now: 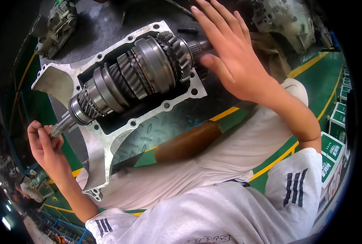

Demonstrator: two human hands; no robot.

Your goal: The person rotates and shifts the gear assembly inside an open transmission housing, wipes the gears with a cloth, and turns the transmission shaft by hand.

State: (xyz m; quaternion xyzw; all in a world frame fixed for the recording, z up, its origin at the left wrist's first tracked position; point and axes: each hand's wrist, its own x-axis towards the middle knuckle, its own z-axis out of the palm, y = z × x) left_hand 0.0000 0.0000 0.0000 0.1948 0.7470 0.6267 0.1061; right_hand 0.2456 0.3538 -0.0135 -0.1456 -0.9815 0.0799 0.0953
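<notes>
A metal gear shaft (130, 73) with several gears and rings lies at a slant over an open cast housing (148, 106). At its lower left, the thin splined end rests in the curled fingers of my left hand (47, 146). My right hand (234, 53) is at the upper right end of the shaft, fingers spread and pointing up, the thumb side beside the shaft's end. Whether the palm touches the shaft end cannot be made out.
The housing lies on a dark textured metal table (95, 20). One cast part (59, 30) stands at the upper left, another (285, 22) at the upper right. A bolt (188, 29) lies near my right hand. Green and white boxes (331, 156) are stacked at the right.
</notes>
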